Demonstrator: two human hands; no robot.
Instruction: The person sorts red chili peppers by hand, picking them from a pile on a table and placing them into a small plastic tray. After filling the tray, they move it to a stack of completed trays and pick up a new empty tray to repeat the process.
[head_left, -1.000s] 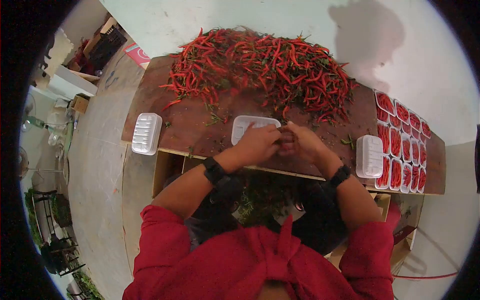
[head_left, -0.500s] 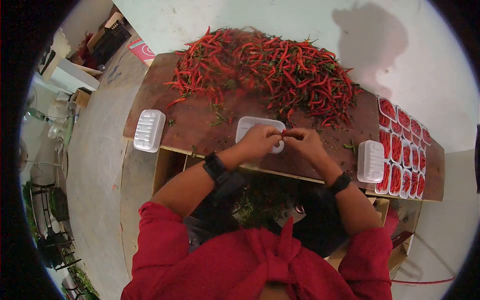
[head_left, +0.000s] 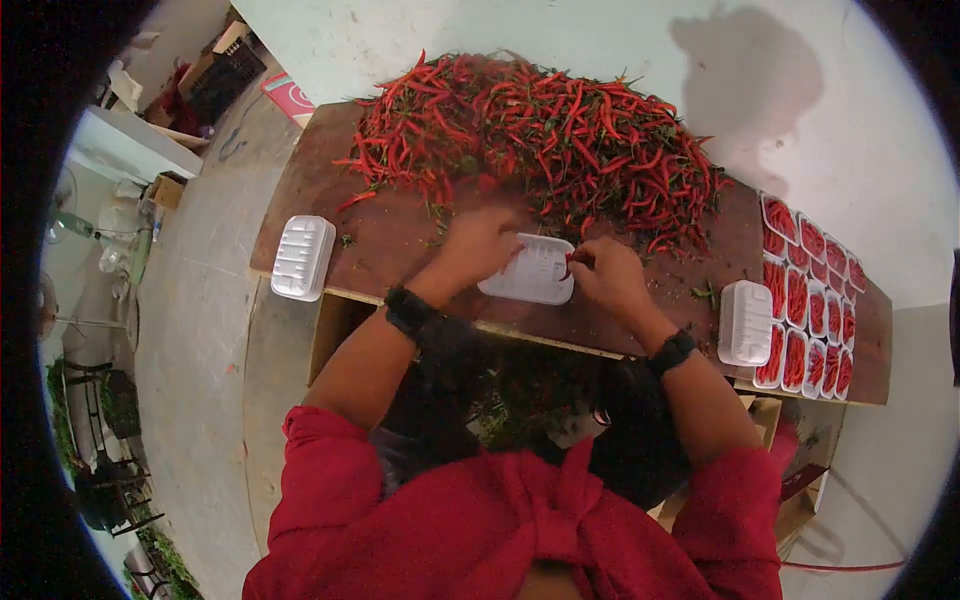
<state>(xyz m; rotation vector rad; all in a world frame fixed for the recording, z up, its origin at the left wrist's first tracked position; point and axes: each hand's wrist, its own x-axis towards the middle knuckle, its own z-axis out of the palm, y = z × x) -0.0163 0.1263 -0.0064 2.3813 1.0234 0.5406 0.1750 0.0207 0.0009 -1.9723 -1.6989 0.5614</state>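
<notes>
An off-white plastic tray [head_left: 528, 284] lies on the brown table in front of me. My right hand [head_left: 612, 278] is at the tray's right end, its fingertips pinched on a red chili pepper [head_left: 570, 263]. At the tray's left end is my left hand [head_left: 478, 248], smeared by motion, so its fingers are hard to read. A bit of red shows near its fingertips. Beyond both hands rises a big heap of red chili peppers [head_left: 590, 150] with green stems.
Stacked upside-down white trays stand at the table's left [head_left: 303, 258] and right [head_left: 745, 325]. Rows of chili-filled trays [head_left: 795, 298] cover the right end. A wall [head_left: 600, 40] backs the table. Stem scraps [head_left: 704, 291] dot the surface.
My hands were together over the tray; now they are apart. The left hand has moved left and away from me, toward the heap. The right hand has shifted slightly, still at the tray's right end.
</notes>
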